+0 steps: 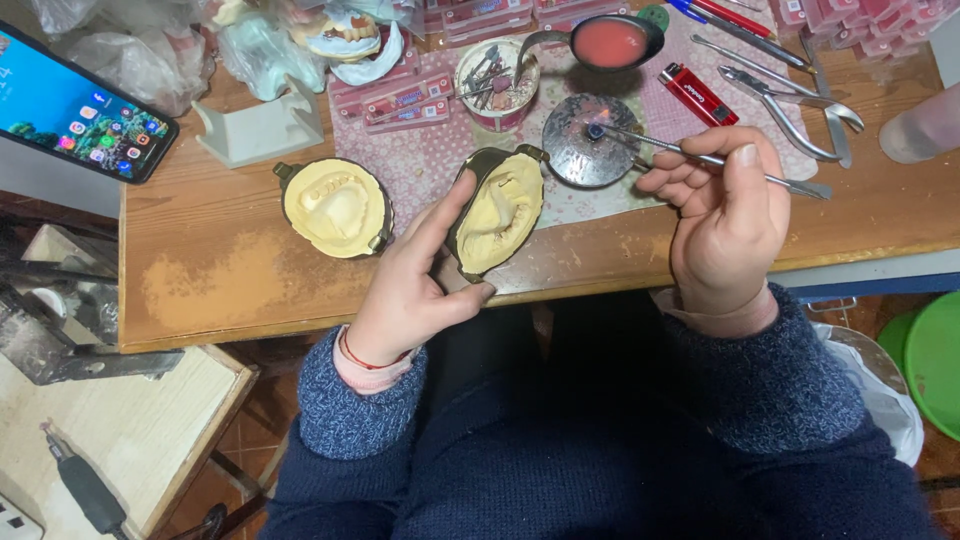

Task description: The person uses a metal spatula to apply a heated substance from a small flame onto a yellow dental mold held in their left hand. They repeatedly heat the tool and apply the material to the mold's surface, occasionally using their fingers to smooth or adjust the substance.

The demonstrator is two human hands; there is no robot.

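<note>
My left hand (pixel 415 285) holds a dark metal flask half (pixel 497 210) filled with yellowish plaster, tilted up on its edge over the table's front. My right hand (pixel 725 215) grips a thin metal spatula (pixel 690 155); its tip rests in a small flame on a round metal burner (pixel 580 160). A second flask half (pixel 335 207) with the same yellow plaster lies flat on the wooden table (pixel 220 280), left of my left hand.
A red lighter (pixel 697 95), pliers (pixel 790 115), a ladle of pink wax (pixel 612 42), a tin of burs (pixel 497 70) and red tooth boxes crowd the back. A phone (pixel 75 110) lies at the left. A green bowl (pixel 930 360) sits low right.
</note>
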